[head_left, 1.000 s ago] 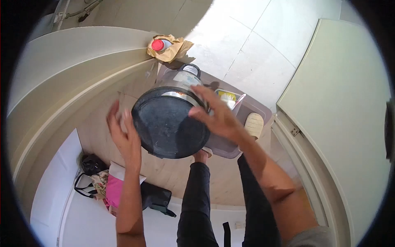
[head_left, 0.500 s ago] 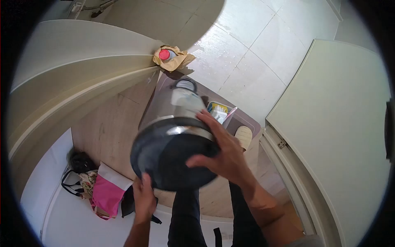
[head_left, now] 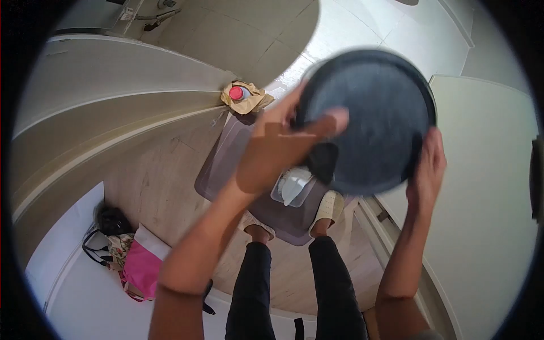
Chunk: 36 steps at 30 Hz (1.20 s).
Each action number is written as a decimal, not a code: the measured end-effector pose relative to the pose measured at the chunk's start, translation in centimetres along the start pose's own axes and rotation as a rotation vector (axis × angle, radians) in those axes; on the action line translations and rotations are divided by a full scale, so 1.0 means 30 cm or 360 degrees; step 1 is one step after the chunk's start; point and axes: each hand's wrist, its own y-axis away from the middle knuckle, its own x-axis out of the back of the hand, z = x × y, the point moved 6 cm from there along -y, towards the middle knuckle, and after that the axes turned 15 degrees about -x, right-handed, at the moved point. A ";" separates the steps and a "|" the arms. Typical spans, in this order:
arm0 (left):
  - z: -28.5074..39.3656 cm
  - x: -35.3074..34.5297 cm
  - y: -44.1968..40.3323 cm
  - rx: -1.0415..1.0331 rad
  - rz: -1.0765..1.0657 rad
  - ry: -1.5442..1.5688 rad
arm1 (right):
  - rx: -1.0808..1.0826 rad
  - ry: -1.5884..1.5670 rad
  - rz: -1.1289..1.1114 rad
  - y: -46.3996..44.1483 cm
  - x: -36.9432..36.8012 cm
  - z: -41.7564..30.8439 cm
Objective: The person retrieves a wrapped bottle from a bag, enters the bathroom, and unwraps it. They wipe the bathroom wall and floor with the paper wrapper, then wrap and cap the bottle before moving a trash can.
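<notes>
Both hands hold a round metal bin, tipped so that its black base (head_left: 374, 113) faces me. My left hand (head_left: 283, 130) grips its left side, with the thumb lying across the base. A black tab that looks like a pedal (head_left: 323, 162) sticks out at the lower left of the rim. My right hand (head_left: 429, 167) is closed round the lower right edge, fingers up along the side. The bin's body and top are hidden behind the base.
Below stands a clear plastic box (head_left: 293, 187) with white items on a grey-brown mat (head_left: 226, 153). A red-capped bottle (head_left: 236, 93) sits in brown paper by the door frame. Slippered feet (head_left: 328, 209) stand at the mat. A pink bag (head_left: 141, 266) lies lower left; a pale door (head_left: 481, 170) is right.
The bin has moved up and to the right, and its base has turned more fully toward me. My left hand has risen to its left side; my right hand has shifted to its right edge.
</notes>
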 end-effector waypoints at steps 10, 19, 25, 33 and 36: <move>-0.063 0.461 -0.552 0.0001 0.0661 -0.1210 | -0.0327 -0.0621 -0.0768 -0.624 -0.752 0.019; -0.126 0.727 -0.558 -0.0085 0.1408 -0.0978 | -0.0088 -0.0123 -0.1011 -0.576 -0.953 -0.082; -0.129 0.745 -0.515 0.0006 0.1870 -0.1251 | 0.0194 0.1134 -0.1258 -0.435 -0.775 0.492; -0.053 0.415 -0.368 -0.1479 0.0600 -0.2538 | 0.0376 0.1804 -0.1310 -0.113 -0.583 0.926; -0.069 0.207 -0.061 -0.1731 -0.0113 -0.2063 | 0.0530 0.1546 -0.1039 -0.122 -0.465 0.776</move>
